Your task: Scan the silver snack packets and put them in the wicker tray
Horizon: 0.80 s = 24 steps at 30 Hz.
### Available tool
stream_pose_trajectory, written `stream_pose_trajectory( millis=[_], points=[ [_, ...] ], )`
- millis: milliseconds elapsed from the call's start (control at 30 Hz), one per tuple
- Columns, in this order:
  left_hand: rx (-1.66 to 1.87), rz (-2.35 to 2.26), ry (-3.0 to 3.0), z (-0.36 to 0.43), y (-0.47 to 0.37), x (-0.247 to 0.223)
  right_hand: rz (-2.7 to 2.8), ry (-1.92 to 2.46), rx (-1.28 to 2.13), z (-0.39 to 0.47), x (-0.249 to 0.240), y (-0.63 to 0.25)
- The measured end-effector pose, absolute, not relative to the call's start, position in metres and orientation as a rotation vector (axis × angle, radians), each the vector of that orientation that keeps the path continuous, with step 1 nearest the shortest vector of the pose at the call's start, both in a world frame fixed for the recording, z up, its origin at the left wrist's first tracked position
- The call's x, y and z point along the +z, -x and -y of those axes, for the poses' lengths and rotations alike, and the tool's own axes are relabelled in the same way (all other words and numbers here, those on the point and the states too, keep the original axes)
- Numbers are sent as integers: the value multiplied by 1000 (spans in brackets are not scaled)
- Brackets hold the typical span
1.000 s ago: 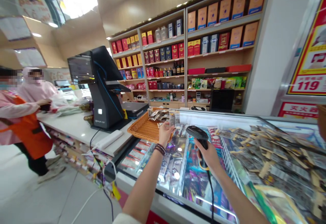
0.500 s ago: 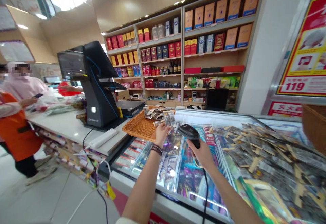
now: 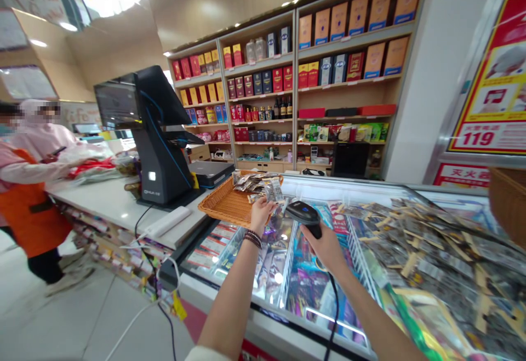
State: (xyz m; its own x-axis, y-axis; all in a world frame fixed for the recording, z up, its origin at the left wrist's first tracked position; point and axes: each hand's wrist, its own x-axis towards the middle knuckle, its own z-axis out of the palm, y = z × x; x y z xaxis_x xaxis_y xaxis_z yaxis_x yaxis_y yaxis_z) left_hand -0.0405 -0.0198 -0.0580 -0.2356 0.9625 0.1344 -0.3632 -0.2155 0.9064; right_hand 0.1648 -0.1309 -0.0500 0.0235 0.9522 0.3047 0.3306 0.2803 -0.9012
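My left hand (image 3: 261,213), with a beaded bracelet at the wrist, pinches a small clear-and-grey packet (image 3: 273,190) at the right edge of the wicker tray (image 3: 224,202). More small packets (image 3: 250,181) are heaped in the back of that tray. My right hand (image 3: 324,243) is wrapped round the handle of a black barcode scanner (image 3: 304,213), whose head points left toward the packet. Its cable hangs down over the glass-topped freezer (image 3: 255,306). A large pile of similar packets (image 3: 435,251) lies on the glass to the right.
A black cash-register screen (image 3: 160,136) stands on the white counter (image 3: 102,196) at the left, with cables hanging down the front. Two people (image 3: 36,185) are at the far left by plastic bags. Shelves of boxes (image 3: 263,81) line the back; a brown basket (image 3: 509,202) is at the right edge.
The scanner has shifted very slightly left with my right hand. My left hand still holds the packet. At the far left, the people have moved and the red bag now lies lower on the counter.
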Motion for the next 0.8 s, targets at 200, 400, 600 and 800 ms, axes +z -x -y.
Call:
stream_pose_trajectory(
  millis=[200,400,600,800],
  points=[
    [1639,-1004,-969,18,39,-58,1472,1224,775,133,-46,-168],
    [1602,-1085,-1145,7,15,-44,1330,1143,825,132,-38,-199],
    [1429,-966,-1247,-11,-79,-22,1185,1181,701,143,-16,-265],
    [1228,-742,-1257,-9,-190,-17,1042,1298,475,169,-4,-348]
  ],
)
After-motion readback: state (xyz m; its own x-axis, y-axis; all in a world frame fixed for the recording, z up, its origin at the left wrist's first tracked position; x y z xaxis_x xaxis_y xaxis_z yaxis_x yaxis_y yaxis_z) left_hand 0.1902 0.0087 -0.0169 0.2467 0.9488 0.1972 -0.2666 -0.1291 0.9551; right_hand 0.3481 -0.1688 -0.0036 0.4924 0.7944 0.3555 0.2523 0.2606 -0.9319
